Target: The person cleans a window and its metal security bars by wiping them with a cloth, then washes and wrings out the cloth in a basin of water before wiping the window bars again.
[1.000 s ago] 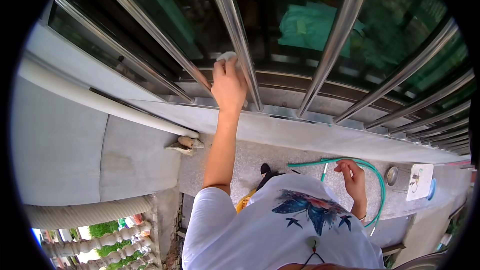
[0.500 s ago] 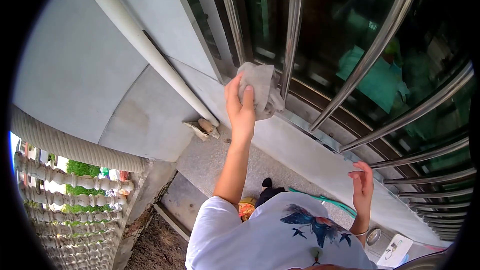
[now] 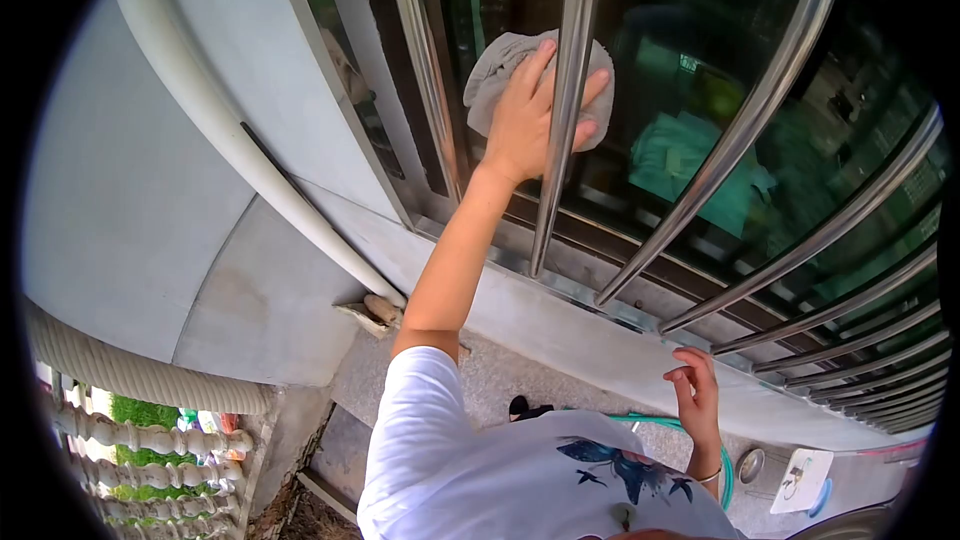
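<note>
My left hand reaches between upright metal bars and holds a grey cloth flat against the dark window glass. Its fingers are spread over the cloth, and one shiny bar passes in front of them, hiding part of the hand. Lower down on the right, my right hand hangs in the air near the wall under the window, with nothing in it. Its fingers are loosely bent and apart. A bracelet circles the right wrist.
More metal bars run along the window to the right. A white pipe goes down the wall on the left. Below lie a green hose, a round metal dish and a white board. A balustrade stands lower left.
My left hand has moved up and behind the bar; the cloth, bunched near the sill before, is now spread on the glass. My right hand keeps about the same loose pose.
</note>
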Available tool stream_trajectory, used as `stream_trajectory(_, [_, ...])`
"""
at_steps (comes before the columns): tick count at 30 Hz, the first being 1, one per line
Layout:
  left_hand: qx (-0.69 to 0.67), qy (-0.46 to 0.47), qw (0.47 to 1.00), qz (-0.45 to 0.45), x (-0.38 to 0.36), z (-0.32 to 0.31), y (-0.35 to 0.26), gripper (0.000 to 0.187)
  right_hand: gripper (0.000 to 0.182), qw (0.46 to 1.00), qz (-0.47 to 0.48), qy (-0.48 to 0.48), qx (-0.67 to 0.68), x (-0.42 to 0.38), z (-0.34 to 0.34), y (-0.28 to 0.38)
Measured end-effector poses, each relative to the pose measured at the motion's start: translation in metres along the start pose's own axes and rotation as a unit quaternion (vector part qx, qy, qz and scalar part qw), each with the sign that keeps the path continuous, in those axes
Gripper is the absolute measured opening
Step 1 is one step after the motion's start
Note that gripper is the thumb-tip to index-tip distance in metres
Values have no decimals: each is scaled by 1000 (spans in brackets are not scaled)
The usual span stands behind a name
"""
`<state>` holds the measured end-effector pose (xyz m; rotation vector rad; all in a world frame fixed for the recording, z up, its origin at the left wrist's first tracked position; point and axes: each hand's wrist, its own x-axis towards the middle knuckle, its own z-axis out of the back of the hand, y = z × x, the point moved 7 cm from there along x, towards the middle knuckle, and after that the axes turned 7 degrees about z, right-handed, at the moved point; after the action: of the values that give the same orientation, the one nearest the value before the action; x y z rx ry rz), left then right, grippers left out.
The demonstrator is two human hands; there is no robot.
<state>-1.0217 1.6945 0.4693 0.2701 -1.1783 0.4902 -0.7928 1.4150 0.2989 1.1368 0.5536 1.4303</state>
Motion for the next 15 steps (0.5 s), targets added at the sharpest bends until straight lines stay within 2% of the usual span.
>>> stream_trajectory(1, [-3, -2, 1000, -1, -6, -9, -2, 55, 24, 1000, -6, -2, -2, 0, 0, -2])
stream_trajectory(3, [18, 21, 998, -64, -15, -29, -19, 60, 24, 1000, -13, -6, -2, 2, 0, -4])
stream_trajectory(4, [58, 11, 997, -52, -14, -32, -27, 63, 24, 1000, -5, -2, -9, 5, 0, -4])
stream_trajectory(7, [69, -25, 996, -49, 1, -30, -28, 63, 25, 1000, 0, -2, -19, 12, -1, -1])
stream_trajectory(8, [69, -41, 997, -22, 8, -27, -21, 60, 24, 1000, -2, -7, -21, 14, -2, 0])
stream_trajectory(9, [66, -77, 994, 29, 13, -18, -11, 65, 24, 1000, -3, -6, -21, 17, -3, 1])
stream_trajectory(11, [76, -212, 966, 130, 23, 5, 19, 69, 22, 1000, 1, -10, -24, 17, -5, 3])
stream_trajectory(13, [76, -266, 934, 227, 10, 13, 55, 57, 21, 1000, -7, -10, -15, 14, -6, -1])
stream_trajectory(14, [100, -226, 941, 233, 3, 8, 58, 59, 19, 1000, -11, -9, -6, 13, -6, -3])
stream_trajectory(15, [101, -226, 941, 232, -5, 2, 56, 59, 19, 1000, -11, -9, -4, 13, -6, -6])
